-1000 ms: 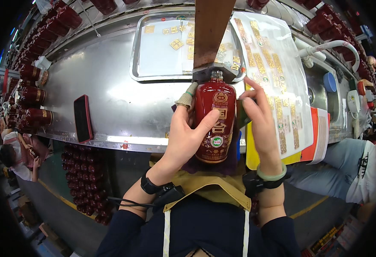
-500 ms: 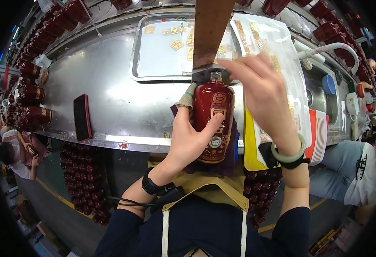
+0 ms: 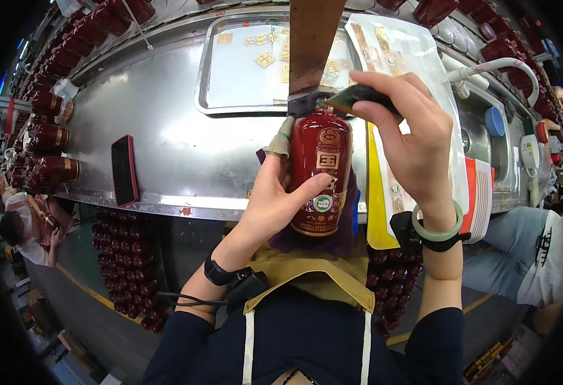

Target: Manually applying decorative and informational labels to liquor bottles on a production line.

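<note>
The left hand (image 3: 275, 205) is wrapped around a dark red bottle (image 3: 320, 173), thumb across its front, holding it over the near edge of the shiny metal worktop (image 3: 166, 141), with a purple cloth (image 3: 342, 224) under it. The right hand (image 3: 416, 147) is up by the bottle's top, its fingers pinching a small flat dark card (image 3: 358, 96). Behind the bottle sits a metal tray (image 3: 243, 70) with little gold stickers. A black phone (image 3: 124, 170) lies off to the left.
</note>
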{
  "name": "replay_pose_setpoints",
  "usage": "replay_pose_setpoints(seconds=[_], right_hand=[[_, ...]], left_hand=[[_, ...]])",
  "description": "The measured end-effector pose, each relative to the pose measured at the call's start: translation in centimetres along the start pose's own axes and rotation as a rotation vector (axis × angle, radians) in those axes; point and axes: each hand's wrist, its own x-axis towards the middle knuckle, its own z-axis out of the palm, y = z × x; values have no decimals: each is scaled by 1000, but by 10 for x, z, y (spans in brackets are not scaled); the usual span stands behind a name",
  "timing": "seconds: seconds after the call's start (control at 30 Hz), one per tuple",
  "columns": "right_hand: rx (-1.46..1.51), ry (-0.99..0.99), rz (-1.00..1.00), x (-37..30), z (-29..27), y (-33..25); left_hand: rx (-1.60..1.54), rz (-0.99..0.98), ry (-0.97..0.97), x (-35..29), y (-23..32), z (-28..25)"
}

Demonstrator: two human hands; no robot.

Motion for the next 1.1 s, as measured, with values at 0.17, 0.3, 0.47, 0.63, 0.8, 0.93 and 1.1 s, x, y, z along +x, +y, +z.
replay_pose_setpoints(seconds=[0.17, 0.3, 0.47, 0.63, 0.8, 0.93, 1.1], right_hand=[[-67, -31, -191, -16, -1, -7], [-157, -184, -395, -57, 2, -16], [60, -273, -331, -63, 4, -31], [-152, 120, -154, -29, 20, 24], [63, -172, -583, -71, 14, 2], [80, -172, -396, -59, 20, 1], [-209, 234, -174, -11, 3, 27]], left_hand=[[-60, -20, -32, -1, -1, -9], [-195, 29, 56, -5, -11, -20], [-115, 40, 62, -8, -8, -20], [-143, 27, 58, -14, -7, -13], [-47, 40, 120, -17, -13, -26], [26, 107, 115, -13, -12, -25], [1025, 666, -94, -9, 2, -42]])
